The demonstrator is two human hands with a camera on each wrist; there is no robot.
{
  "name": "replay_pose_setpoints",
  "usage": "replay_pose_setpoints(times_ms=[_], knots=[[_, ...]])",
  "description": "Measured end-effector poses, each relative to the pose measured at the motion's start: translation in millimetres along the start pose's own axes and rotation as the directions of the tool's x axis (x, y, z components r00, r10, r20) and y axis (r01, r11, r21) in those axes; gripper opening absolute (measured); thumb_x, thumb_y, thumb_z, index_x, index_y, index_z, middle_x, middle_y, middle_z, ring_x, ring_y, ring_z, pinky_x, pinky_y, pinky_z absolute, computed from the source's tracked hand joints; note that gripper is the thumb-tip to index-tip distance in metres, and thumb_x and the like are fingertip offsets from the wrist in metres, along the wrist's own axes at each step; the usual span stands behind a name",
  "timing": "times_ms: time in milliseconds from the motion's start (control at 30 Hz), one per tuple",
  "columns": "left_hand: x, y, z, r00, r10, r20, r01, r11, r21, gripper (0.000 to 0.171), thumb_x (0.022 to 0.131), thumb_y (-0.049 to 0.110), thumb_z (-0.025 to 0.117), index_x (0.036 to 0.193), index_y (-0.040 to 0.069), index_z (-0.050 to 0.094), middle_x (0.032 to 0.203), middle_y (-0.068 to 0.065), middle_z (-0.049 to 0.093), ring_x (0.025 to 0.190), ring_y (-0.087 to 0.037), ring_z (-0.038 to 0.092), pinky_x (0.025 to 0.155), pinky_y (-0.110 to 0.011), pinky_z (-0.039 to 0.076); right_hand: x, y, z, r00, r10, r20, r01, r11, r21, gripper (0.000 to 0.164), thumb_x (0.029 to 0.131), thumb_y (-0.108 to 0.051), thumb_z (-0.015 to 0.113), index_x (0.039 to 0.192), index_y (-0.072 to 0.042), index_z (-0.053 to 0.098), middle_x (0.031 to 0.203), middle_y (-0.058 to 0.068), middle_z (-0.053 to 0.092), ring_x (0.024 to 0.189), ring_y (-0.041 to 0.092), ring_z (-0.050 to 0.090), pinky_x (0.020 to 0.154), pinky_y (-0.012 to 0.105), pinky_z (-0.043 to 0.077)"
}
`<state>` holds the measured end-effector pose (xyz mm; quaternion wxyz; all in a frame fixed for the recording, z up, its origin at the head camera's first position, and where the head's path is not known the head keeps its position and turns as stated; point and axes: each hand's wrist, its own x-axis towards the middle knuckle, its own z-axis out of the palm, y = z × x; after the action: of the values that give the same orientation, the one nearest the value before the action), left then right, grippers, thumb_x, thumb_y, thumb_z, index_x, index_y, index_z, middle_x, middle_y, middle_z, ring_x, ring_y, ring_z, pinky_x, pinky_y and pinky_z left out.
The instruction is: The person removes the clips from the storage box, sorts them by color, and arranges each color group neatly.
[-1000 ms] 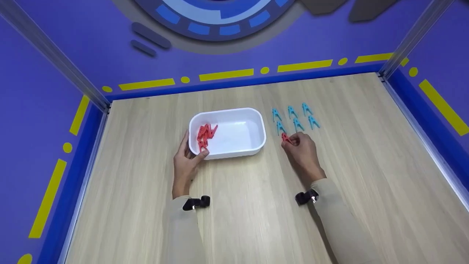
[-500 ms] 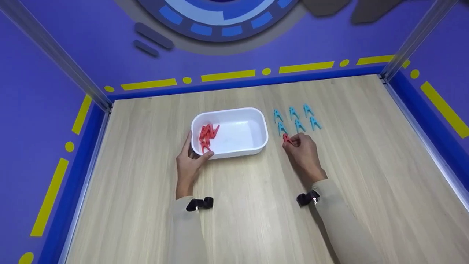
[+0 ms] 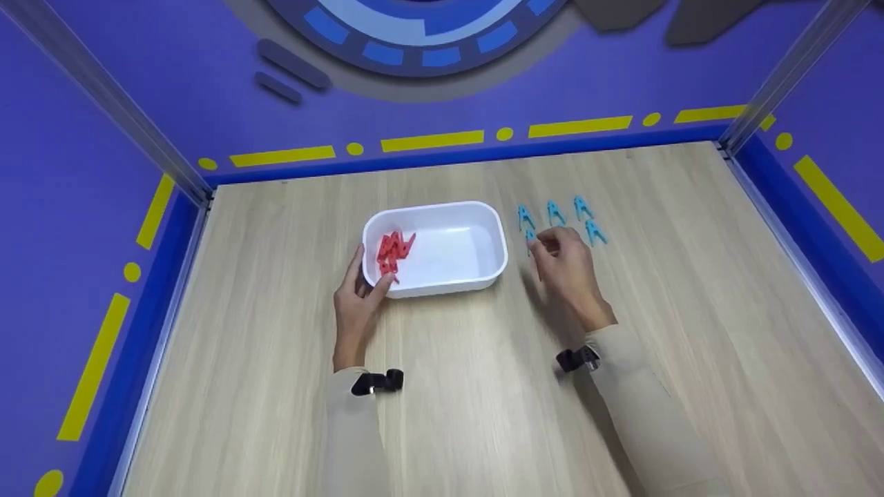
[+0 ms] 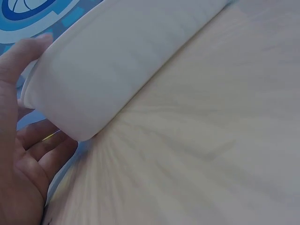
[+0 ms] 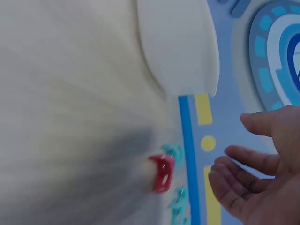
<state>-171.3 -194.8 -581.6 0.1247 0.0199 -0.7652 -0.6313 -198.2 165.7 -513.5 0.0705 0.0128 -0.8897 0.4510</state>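
Observation:
A white plastic tub [image 3: 449, 287] stands on the table, with several red clothespins [image 3: 391, 252] heaped in its left end. My left hand [image 3: 354, 317] holds the tub's near left corner, thumb over the rim and fingers along the outside wall, as the left wrist view shows too. My right hand [image 3: 572, 273] hovers over the table to the right of the tub, thumb and fingers apart. In the right wrist view a single red clothespin [image 5: 163, 174] lies on the table, clear of that hand [image 5: 258, 176]; the hand mostly hides it in the head view.
Several teal clothespins [image 3: 555, 212] lie in two rows right of the tub, one behind my right hand. Purple panels [image 3: 442, 110] with yellow marks wall the wooden table [image 3: 456, 386] at the back and sides.
My right hand has let go of the red clothespin it pinched and has risen away from it toward the teal rows. The left hand keeps its hold on the tub.

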Motion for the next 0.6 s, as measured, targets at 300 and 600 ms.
replay_pose_setpoints(times_ms=[300, 600], knots=[[0.6, -0.3, 1.8, 1.000, 0.016, -0.015, -0.016, 1.000, -0.003, 0.079, 0.097, 0.028, 0.082, 0.164, 0.017, 0.043, 0.166, -0.006, 0.042, 0.149, -0.024, 0.046, 0.117, -0.038, 0.044, 21, -41, 30, 0.969, -0.231, 0.083, 0.226, 0.972, 0.065, 0.028, 0.105, -0.014, 0.068, 0.125, 0.005, 0.067, 0.116, 0.017, 0.067, 0.108, 0.029, 0.065, 0.096, 0.042, 0.059], [-1.6, 15.6, 3.0, 0.999, -0.044, -0.022, 0.044, 0.999, -0.010, 0.078, 0.096, 0.013, 0.081, 0.164, 0.011, 0.042, 0.167, -0.010, 0.040, 0.151, -0.026, 0.042, 0.119, -0.036, 0.041, 45, -59, 62, 0.931, -0.288, 0.226, 0.272, 0.957, 0.099, 0.027, 0.104, -0.014, 0.071, 0.124, 0.003, 0.068, 0.117, 0.015, 0.068, 0.108, 0.027, 0.067, 0.097, 0.040, 0.059]])
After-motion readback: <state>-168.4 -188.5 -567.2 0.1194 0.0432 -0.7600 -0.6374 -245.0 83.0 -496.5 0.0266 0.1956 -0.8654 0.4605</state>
